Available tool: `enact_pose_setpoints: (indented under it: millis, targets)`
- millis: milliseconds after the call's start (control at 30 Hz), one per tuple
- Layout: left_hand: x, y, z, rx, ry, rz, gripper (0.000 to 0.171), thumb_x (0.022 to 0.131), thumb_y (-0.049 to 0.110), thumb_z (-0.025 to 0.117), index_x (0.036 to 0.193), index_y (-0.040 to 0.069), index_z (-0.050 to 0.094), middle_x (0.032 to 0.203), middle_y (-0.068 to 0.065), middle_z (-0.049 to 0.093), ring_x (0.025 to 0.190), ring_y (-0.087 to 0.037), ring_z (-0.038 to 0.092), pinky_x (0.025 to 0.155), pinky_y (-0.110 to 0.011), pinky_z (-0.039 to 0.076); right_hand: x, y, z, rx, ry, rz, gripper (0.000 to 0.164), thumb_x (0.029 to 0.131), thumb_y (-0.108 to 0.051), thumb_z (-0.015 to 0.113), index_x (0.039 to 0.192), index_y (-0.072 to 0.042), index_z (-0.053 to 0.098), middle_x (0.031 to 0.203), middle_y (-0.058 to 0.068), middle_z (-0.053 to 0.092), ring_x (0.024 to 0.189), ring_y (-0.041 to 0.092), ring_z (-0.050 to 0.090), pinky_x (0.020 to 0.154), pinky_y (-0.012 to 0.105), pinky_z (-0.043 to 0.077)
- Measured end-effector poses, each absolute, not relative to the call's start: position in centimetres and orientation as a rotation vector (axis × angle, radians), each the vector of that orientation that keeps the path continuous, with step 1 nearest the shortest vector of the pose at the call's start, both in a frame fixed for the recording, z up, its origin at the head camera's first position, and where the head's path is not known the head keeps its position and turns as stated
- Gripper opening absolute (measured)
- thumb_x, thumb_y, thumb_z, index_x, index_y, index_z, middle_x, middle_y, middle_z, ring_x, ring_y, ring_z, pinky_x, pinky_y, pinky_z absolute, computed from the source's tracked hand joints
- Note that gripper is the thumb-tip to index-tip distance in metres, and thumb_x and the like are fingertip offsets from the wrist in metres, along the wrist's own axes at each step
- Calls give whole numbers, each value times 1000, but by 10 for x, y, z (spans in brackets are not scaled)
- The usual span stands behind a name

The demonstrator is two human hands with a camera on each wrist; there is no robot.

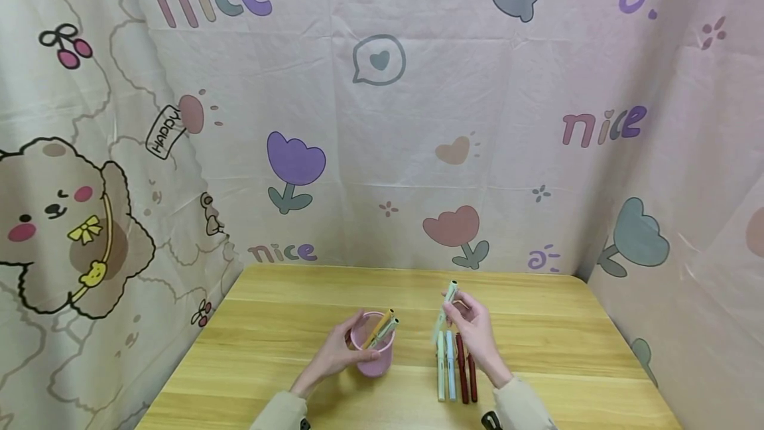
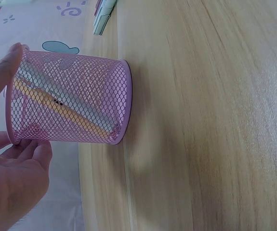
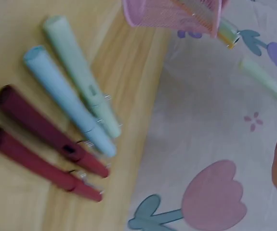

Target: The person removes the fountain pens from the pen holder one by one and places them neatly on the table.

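My left hand (image 1: 334,355) grips a pink mesh pen cup (image 1: 375,368) near its rim, thumb on one side and fingers on the other. Inside the cup lean a yellow pen (image 1: 379,328) and a pale green pen (image 1: 388,331), both showing through the mesh in the left wrist view. Up and to the right of the cup, my right hand (image 1: 477,332) pinches another pale green pen (image 1: 451,292), held slantwise above the table. Beneath that hand lie a light green pen (image 3: 80,72), a light blue pen (image 3: 66,98), a maroon pen (image 3: 46,127) and a red pen (image 3: 42,166), side by side.
The wooden table (image 1: 286,304) carries the cup and the row of pens. A patterned cloth (image 1: 370,151) with flowers and lettering hangs behind the table's far edge and along both sides.
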State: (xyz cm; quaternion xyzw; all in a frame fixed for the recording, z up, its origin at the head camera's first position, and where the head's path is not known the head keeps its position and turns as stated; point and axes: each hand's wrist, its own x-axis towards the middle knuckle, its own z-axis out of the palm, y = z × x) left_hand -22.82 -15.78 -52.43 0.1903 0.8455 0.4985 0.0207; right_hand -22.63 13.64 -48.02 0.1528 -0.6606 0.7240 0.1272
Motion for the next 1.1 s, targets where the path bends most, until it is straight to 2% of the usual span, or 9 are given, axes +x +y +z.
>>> enact_pose_setpoints:
  millis: [133,367,500,700,767,833,933,1033,1100]
  targets:
    - [-228,-158,-525,594,2612,1556,103,77,24,87,151,-14,27,150,-35,43,134,-50,50,114,-61,43,-221,146,-489,314,-2015,2020,23,99,-3,60,118,10,61,91,-7,63,69,1,56,58,15,50]
    - [-227,-158,-525,590,2599,1568,103,77,23,87,151,-14,26,150,-34,44,136,-50,49,115,-60,41,-215,165,-507,197,-2130,1925,26,102,-9,58,121,8,60,89,-2,57,63,3,54,51,15,45]
    - [-227,-158,-524,587,2591,1572,103,77,22,87,152,-13,26,151,-34,43,136,-51,48,115,-61,41,-216,175,-516,194,-2148,1899,26,103,-9,55,121,9,59,85,1,57,56,2,49,45,18,44]
    - [-227,-158,-524,575,2578,1587,103,77,21,87,152,-12,26,151,-33,43,136,-50,48,115,-59,43,-218,189,-524,199,-2180,1851,30,104,-10,53,125,11,58,84,-6,63,52,4,47,40,22,44]
    - [-227,-158,-525,574,2576,1591,103,77,21,87,152,-12,26,151,-33,43,136,-50,49,115,-59,43,-218,193,-525,174,-2204,1826,31,104,-9,53,127,10,58,85,-4,65,51,4,47,40,23,44]
    - [-227,-158,-525,573,2571,1594,103,77,21,87,152,-12,25,152,-32,43,136,-49,48,115,-58,43,-217,196,-527,135,-2250,1795,31,103,-7,53,129,10,57,87,3,66,53,5,48,42,22,45]
    - [-228,-158,-525,574,2572,1594,103,77,21,87,152,-13,25,152,-32,43,137,-48,48,116,-59,42,-216,200,-530,71,-2332,1718,34,101,-1,52,133,11,55,93,17,69,65,10,61,53,21,54]
    - [-228,-158,-525,580,2569,1598,103,77,21,87,152,-13,25,152,-32,43,137,-48,48,116,-59,41,-214,203,-533,34,-2413,1626,37,100,3,51,135,14,51,101,28,68,85,23,71,70,19,60]
    - [-228,-158,-525,584,2571,1596,102,77,21,87,152,-13,26,152,-32,44,137,-48,49,115,-59,41,-214,205,-534,5,-2448,1592,38,100,4,50,137,14,50,105,31,69,93,33,72,73,18,60]
